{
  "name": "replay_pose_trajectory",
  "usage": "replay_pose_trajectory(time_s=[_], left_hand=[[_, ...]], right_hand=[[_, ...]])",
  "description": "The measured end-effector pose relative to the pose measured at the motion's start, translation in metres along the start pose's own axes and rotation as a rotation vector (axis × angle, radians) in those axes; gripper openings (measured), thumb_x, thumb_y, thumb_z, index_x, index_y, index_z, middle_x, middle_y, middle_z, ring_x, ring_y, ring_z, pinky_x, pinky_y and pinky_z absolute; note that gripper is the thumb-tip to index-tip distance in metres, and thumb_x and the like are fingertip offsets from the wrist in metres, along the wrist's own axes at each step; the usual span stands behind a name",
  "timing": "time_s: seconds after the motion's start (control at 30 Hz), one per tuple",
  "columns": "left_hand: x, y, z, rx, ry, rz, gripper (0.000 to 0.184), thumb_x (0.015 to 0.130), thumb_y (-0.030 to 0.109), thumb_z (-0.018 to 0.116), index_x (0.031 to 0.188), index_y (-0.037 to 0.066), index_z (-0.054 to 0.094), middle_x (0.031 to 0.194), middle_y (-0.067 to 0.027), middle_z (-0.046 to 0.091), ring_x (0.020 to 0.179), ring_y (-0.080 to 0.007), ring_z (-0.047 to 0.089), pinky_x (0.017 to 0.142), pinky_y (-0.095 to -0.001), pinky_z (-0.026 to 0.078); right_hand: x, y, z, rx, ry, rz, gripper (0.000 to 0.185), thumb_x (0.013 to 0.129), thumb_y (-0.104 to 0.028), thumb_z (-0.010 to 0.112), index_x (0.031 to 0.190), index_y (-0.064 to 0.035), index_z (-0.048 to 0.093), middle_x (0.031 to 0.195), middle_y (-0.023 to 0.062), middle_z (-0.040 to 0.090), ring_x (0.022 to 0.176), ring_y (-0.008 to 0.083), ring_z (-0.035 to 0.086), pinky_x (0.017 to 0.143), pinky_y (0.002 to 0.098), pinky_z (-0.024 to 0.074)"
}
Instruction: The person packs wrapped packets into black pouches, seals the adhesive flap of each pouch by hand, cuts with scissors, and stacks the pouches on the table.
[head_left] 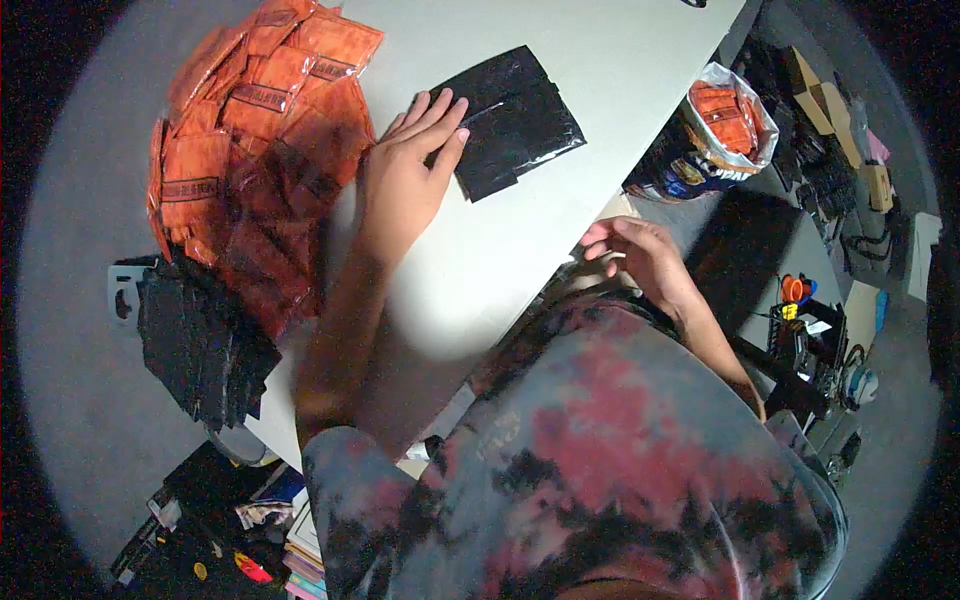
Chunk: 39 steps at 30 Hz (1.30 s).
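Note:
My left hand lies on the white table with its fingers stretched out over the near left edge of a flat, glossy black plastic packet. The packet seems to be more than one layer, its edges slightly offset. My right hand hangs just off the table's edge, fingers loosely curled and apart, holding nothing that I can see. Left of my left hand is a large heap of orange plastic packets with dark printed bands. Below the heap, a stack of black packets sits at the table's left edge.
An open bag with orange packets inside stands beyond the table's right edge. Cardboard boxes are farther right, near a dark holder of small tools. Papers and books lie at lower left.

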<state>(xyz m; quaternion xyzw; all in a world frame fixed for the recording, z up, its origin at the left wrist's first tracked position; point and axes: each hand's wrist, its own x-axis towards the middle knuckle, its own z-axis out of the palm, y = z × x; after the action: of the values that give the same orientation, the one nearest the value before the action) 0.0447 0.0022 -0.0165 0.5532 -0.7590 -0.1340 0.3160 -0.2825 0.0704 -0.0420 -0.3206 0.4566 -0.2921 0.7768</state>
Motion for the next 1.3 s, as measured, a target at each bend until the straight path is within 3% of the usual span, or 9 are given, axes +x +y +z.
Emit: replay_pose_trajectory(time_s=[0.23,0.33,0.67,0.77,0.83,0.97,1.07,1.23,1.3], left_hand=[[-0.002,-0.001,0.0,0.002,0.026,0.032,0.03,0.102,0.022,0.065,0.127,0.008,0.073,0.14,-0.0158,0.064,0.14,-0.0363,0.053,0.118,-0.0448,0.04],[-0.002,-0.001,0.001,0.003,0.032,0.039,0.03,0.102,0.022,0.064,0.127,0.008,0.074,0.14,-0.0165,0.064,0.14,-0.0369,0.053,0.117,-0.0447,0.041],[-0.002,-0.003,0.002,0.008,0.041,0.062,0.03,0.102,0.023,0.064,0.126,0.008,0.074,0.139,-0.0171,0.065,0.139,-0.037,0.054,0.117,-0.0455,0.041],[-0.003,-0.003,0.002,-0.005,0.051,0.064,0.03,0.102,0.023,0.064,0.126,0.008,0.074,0.139,-0.017,0.065,0.139,-0.0369,0.053,0.117,-0.046,0.04],[-0.003,-0.004,0.003,-0.009,0.06,0.072,0.03,0.102,0.023,0.064,0.126,0.008,0.074,0.139,-0.0169,0.065,0.139,-0.037,0.053,0.118,-0.0462,0.04],[-0.003,-0.006,0.004,0.027,0.047,0.068,0.031,0.102,0.024,0.063,0.127,0.009,0.073,0.14,-0.0164,0.064,0.139,-0.0366,0.053,0.118,-0.047,0.039],[-0.004,-0.006,0.004,0.022,0.053,0.078,0.031,0.103,0.025,0.062,0.127,0.009,0.073,0.141,-0.0164,0.063,0.139,-0.0359,0.053,0.116,-0.0472,0.042],[-0.003,-0.002,0.001,0.028,0.079,0.085,0.03,0.101,0.021,0.064,0.125,0.008,0.074,0.139,-0.0154,0.065,0.137,-0.0353,0.056,0.114,-0.0457,0.044],[-0.003,0.003,-0.001,0.156,0.092,0.149,0.028,0.099,0.019,0.065,0.122,0.007,0.075,0.137,-0.0139,0.067,0.13,-0.0343,0.059,0.111,-0.0437,0.047]], right_hand=[[-0.015,-0.006,0.025,0.153,0.117,0.078,0.032,0.104,-0.029,0.06,0.12,-0.0027,0.07,0.11,0.0065,0.075,0.094,0.0149,0.067,0.075,0.0289,0.0492],[-0.016,-0.009,0.029,0.072,0.143,0.092,0.034,0.103,-0.034,0.062,0.118,-0.0043,0.069,0.109,0.0051,0.073,0.097,0.014,0.066,0.078,0.0296,0.0474],[-0.011,-0.011,0.03,-0.013,0.141,0.12,0.024,0.102,-0.031,0.066,0.11,-0.0094,0.072,0.101,0.0005,0.073,0.092,0.0103,0.066,0.076,0.0297,0.0458],[-0.011,-0.015,0.036,0.003,0.191,0.098,0.02,0.099,-0.03,0.072,0.1,-0.0104,0.077,0.094,-0.0013,0.074,0.083,0.0079,0.064,0.073,0.0246,0.0441],[-0.01,-0.016,0.038,-0.157,0.295,0.008,0.019,0.098,-0.027,0.072,0.098,-0.0088,0.078,0.093,-0.0011,0.076,0.085,0.0073,0.065,0.073,0.0239,0.0436],[-0.007,-0.023,0.042,-0.33,0.273,-0.181,0.016,0.097,-0.02,0.073,0.098,-0.0044,0.078,0.094,0.0025,0.077,0.088,0.0088,0.068,0.078,0.0258,0.0487],[-0.008,-0.036,0.042,-0.35,0.148,-0.335,0.008,0.093,-0.003,0.073,0.096,0.0027,0.077,0.094,0.0088,0.078,0.089,0.0135,0.071,0.091,0.0302,0.0543],[-0.016,-0.116,0.056,-0.978,0.04,-0.707,0.009,0.092,-0.01,0.077,0.094,-0.0012,0.075,0.092,0.0058,0.072,0.089,0.0154,0.065,0.084,0.0302,0.049],[0.001,-0.139,0.055,-1.081,-0.11,-0.811,0.012,0.093,-0.012,0.075,0.097,-0.0015,0.073,0.095,0.0065,0.072,0.09,0.0166,0.065,0.081,0.0309,0.0492]])
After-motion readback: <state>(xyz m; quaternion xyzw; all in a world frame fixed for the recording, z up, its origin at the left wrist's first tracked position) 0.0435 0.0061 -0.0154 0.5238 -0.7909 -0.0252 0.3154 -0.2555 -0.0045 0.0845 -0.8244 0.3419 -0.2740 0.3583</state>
